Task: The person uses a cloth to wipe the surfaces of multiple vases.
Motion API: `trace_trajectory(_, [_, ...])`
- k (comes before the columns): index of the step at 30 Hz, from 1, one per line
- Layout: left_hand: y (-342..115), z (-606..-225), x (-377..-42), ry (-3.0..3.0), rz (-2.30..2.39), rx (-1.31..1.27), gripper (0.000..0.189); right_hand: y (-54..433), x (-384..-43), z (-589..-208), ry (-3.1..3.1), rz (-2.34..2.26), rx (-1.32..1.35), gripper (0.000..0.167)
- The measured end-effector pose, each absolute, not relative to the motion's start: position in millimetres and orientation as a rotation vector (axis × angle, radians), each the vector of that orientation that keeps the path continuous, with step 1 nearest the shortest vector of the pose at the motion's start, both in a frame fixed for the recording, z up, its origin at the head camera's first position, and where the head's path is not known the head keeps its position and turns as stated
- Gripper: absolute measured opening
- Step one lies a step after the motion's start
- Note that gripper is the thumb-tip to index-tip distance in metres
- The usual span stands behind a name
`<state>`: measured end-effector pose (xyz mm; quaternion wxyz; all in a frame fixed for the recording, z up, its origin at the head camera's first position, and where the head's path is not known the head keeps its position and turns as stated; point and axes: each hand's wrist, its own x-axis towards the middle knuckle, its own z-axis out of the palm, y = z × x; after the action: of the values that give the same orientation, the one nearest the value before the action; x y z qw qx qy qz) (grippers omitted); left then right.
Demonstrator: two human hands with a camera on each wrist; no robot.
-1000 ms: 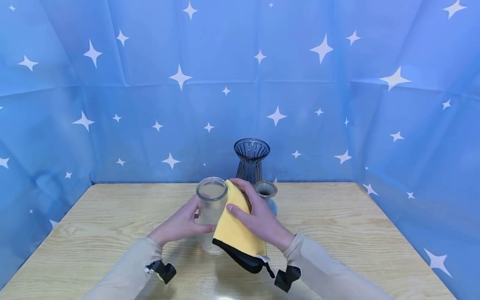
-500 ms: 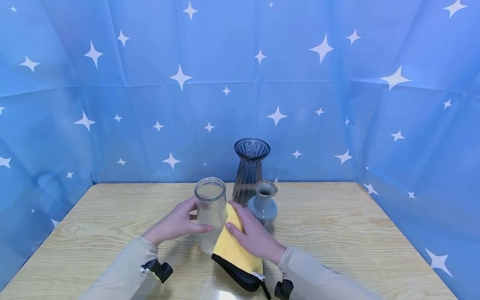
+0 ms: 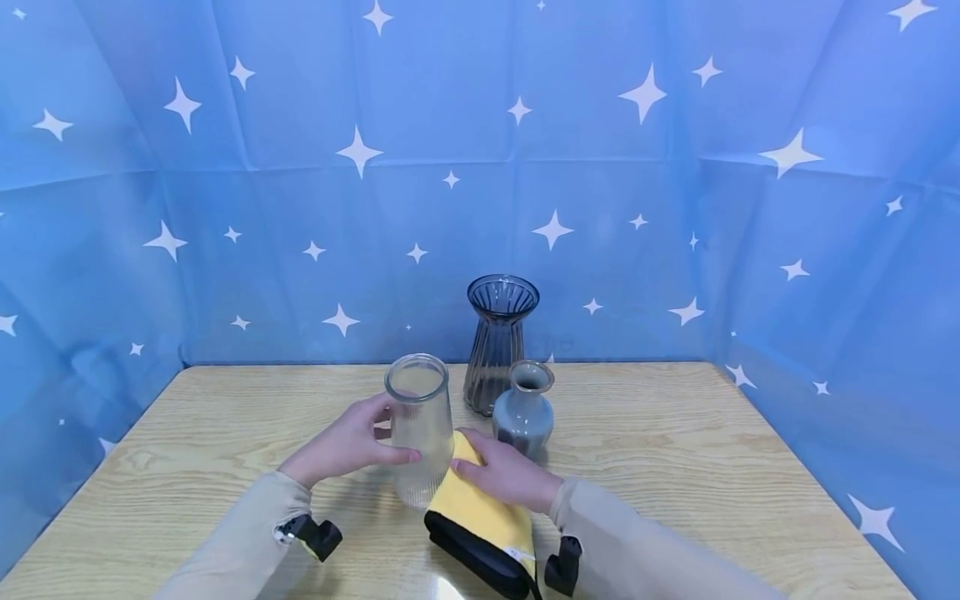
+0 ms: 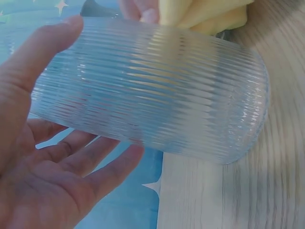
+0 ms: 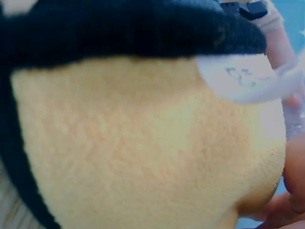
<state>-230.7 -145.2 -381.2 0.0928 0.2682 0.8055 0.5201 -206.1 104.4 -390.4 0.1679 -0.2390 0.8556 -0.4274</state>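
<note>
A clear ribbed glass vase (image 3: 420, 442) stands upright near the middle of the table, and my left hand (image 3: 352, 442) grips it around its side. In the left wrist view the thumb and fingers curl about the ribbed glass (image 4: 157, 90). My right hand (image 3: 506, 471) holds a folded yellow cloth (image 3: 480, 508) with black edging, its upper part right at the vase's lower right side. Most of the right wrist view is filled by the cloth (image 5: 143, 143) and its white tag (image 5: 243, 78); part of the right hand's fingers lies behind it.
Behind my right hand stands a small blue-grey ceramic vase (image 3: 525, 417). A taller dark fluted glass vase (image 3: 495, 358) is just behind that, near the table's back edge. A blue star-patterned curtain (image 3: 300, 208) encloses the wooden table (image 3: 675, 450) at the back and sides.
My right hand and the cloth have slid down along the vase from near its rim to its lower side. The left hand and the glass vase have shifted slightly left.
</note>
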Motion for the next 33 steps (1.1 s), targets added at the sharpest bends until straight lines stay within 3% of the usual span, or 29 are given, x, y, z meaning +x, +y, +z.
trace_trajectory(7, [-148.2, -381.2, -231.3, 2.381, 1.537, 0.772, 0.068, 100.9, -213.0, -390.2, 2.399, -1.078, -0.574, 0.041])
trace_trajectory(13, [-151.0, -380.6, -229.9, 2.371, 1.543, 0.741, 0.069, 93.5, -215.6, -389.4, 2.442, -0.9, -0.429, 0.052])
trace_trajectory(18, [-153.1, -381.1, -230.4, 2.365, 1.547, 0.791, 0.075, 93.0, -213.1, -387.9, 2.395, -1.016, -0.366, 0.053])
trace_trajectory(23, [-153.1, -380.3, -232.6, 2.35, 1.548, 0.834, 0.083, 95.7, -211.0, -385.7, 2.417, -1.197, -0.452, 0.052])
trace_trajectory(33, [-154.4, -377.0, -233.9, 2.304, 1.527, 0.858, 0.077, 95.8, -210.5, -356.6, 2.506, -1.473, -0.607, 0.054])
